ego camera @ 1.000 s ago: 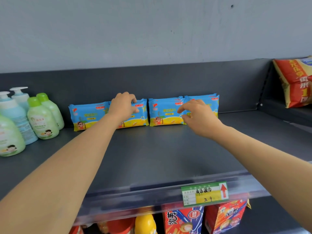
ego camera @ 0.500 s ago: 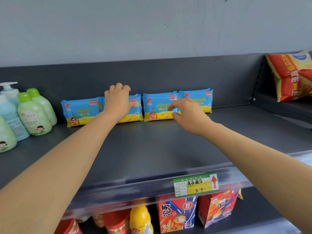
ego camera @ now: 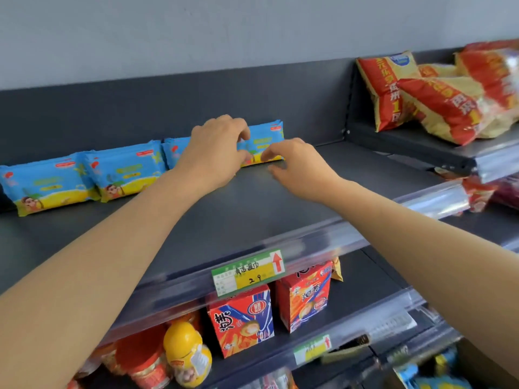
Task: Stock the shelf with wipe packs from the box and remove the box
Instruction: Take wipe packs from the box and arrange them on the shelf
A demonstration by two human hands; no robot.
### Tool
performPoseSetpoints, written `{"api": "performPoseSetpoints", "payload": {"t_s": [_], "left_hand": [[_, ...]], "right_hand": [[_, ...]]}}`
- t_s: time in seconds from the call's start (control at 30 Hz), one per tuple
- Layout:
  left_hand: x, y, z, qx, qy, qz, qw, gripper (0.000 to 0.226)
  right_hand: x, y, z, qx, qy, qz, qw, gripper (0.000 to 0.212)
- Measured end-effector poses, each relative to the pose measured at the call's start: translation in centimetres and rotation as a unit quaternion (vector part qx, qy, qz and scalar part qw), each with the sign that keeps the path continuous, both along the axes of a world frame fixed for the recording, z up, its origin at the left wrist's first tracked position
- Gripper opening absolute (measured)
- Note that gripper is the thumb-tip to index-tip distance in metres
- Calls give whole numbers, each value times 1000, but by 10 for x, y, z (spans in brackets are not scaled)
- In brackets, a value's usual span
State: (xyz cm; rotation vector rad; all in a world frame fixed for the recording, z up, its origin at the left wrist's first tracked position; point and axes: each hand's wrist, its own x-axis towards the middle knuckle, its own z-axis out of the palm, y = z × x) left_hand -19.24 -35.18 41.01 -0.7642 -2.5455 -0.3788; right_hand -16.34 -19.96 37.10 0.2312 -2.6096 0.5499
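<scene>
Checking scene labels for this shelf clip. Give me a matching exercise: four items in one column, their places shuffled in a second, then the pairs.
1. wipe packs
2. price tag
3. snack bags
4. red cartons

A. one level down
B. next bay to the right
C. front edge of the shelf
D. in a row at the back of the shelf

Pairs: 1-D, 2-C, 3-B, 4-A

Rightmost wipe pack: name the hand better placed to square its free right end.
Right hand, probably: fingertips at the lower front edge of the rightmost wipe pack; the left hand covers its left end.
</scene>
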Motion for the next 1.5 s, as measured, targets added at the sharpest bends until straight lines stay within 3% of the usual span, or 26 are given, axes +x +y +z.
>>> {"api": "performPoseSetpoints", "payload": {"t_s": [0.2,0.33,0.57,0.73,1.03,1.13,1.2,1.27,1.33,1.37,1.43,1.5], "left_hand": [[84,101,-21,-7,-34,-204,978,21],[131,177,-57,-26,-93,-314,944,23],[179,309,-154,-164,-278,-393,861,22],[192,374,-249,-237,-414,-353,805,14],[197,410,-411,-267,-545,-228,761,9],[198,414,-461,-263,-576,-181,752,35],[200,417,-490,-251,-596,-157,746,39],[202,421,-516,-243,-617,-130,737,32],[202,427,-537,-233,-641,-110,723,6],[202,430,-547,-224,-648,-96,721,14],[204,438,-566,-210,-655,-59,723,58],[206,446,-581,-187,-657,-24,730,82]], "right_hand": [[99,98,-24,-32,28,-110,993,29],[175,168,-60,-108,52,-240,963,24],[264,258,-174,-152,-150,-399,892,27],[300,295,-252,-203,-306,-433,823,32],[314,344,-385,-217,-439,-424,762,31],[313,353,-430,-220,-481,-399,749,25],[311,358,-459,-228,-501,-388,740,11],[309,362,-483,-241,-514,-389,726,10],[306,366,-507,-274,-520,-404,701,23],[305,368,-517,-296,-519,-413,688,27],[300,371,-533,-335,-516,-427,663,32],[296,375,-548,-365,-517,-426,647,35]]}}
